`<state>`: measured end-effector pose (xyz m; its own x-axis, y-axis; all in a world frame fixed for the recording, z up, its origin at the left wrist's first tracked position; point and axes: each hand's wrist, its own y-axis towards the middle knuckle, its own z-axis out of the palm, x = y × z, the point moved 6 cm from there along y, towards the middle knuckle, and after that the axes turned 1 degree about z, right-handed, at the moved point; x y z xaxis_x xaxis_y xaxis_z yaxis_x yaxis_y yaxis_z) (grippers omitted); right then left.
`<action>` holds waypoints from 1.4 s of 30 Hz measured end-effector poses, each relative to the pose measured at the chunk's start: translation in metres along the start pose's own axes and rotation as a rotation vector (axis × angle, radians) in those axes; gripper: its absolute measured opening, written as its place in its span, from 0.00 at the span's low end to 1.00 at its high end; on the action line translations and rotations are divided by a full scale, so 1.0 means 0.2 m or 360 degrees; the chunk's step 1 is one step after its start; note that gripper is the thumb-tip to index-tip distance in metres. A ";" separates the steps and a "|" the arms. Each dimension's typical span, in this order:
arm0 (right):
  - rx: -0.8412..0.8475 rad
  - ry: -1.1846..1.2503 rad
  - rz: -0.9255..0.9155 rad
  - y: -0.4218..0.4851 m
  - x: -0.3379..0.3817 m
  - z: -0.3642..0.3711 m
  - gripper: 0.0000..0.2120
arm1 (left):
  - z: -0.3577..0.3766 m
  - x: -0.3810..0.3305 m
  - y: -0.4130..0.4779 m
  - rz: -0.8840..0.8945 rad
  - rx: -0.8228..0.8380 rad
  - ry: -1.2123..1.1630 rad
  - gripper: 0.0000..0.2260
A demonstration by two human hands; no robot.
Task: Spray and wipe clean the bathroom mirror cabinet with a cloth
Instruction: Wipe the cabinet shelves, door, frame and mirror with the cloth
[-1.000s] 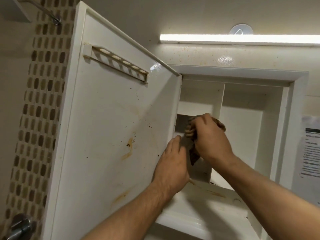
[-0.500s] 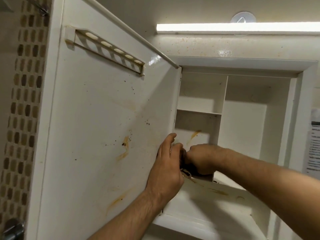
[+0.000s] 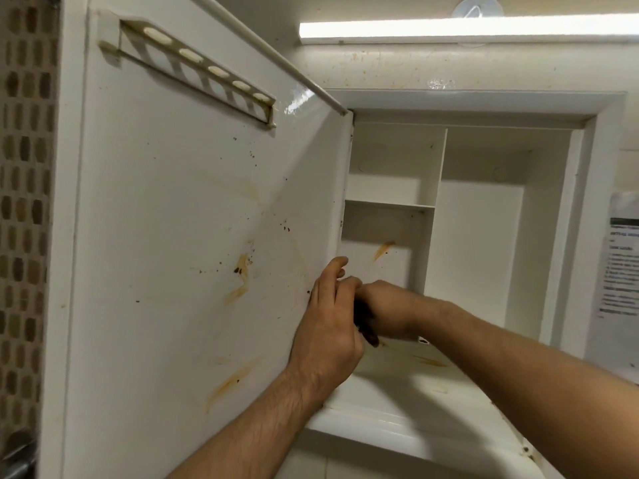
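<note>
The white mirror cabinet stands open in the head view. Its door swings out to the left, its inner face marked with orange streaks and dark specks. My left hand rests against the door's hinge edge with the fingers loosely raised. Just to its right, low in the left compartment, my right hand grips a dark brown cloth; only a small bit of it shows below the fist. An orange smear marks the back wall above my hands. More orange streaks lie on the bottom shelf.
A slotted holder is fixed near the top of the door. A light strip glows above the cabinet. Mosaic tiles cover the wall at the left, and a printed notice hangs at the right.
My right hand has dropped with the cloth from the small shelf's height to the bottom of the left compartment, uncovering the orange smear. My left hand has stayed at the door edge.
</note>
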<state>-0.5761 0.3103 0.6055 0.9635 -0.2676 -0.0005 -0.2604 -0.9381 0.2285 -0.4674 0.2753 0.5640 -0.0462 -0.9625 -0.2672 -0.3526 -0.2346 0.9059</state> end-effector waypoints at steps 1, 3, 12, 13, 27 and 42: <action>-0.0126 0.0161 -0.0029 0.00 0.00 -0.03 0.12 | 0.00 0.00 0.00 0.0010 -0.0029 -0.0029 0.23; -0.0299 0.0309 -0.0141 0.02 0.04 -0.06 0.18 | 0.02 -0.01 0.02 0.0014 -0.0080 -0.0111 0.24; 0.0451 -0.0311 0.0252 0.03 0.02 -0.02 0.21 | 0.03 0.07 -0.04 -0.0004 -0.0131 -0.0437 0.22; 0.0465 -0.0404 0.0275 0.04 0.02 -0.06 0.22 | 0.03 0.06 -0.04 -0.0010 -0.0145 -0.0481 0.22; 0.0105 -0.0674 0.0196 0.09 0.03 0.04 0.08 | 0.12 0.03 -0.07 -0.0039 -0.0165 -0.0544 0.22; -0.0261 -0.0649 0.0539 0.04 -0.04 -0.14 0.03 | 0.09 0.01 -0.08 0.0010 -0.0146 -0.0610 0.19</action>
<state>-0.5837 0.3098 0.6343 0.7172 -0.6422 -0.2704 -0.5069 -0.7471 0.4300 -0.4792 0.2800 0.5419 -0.4001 -0.8473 -0.3493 -0.2673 -0.2567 0.9288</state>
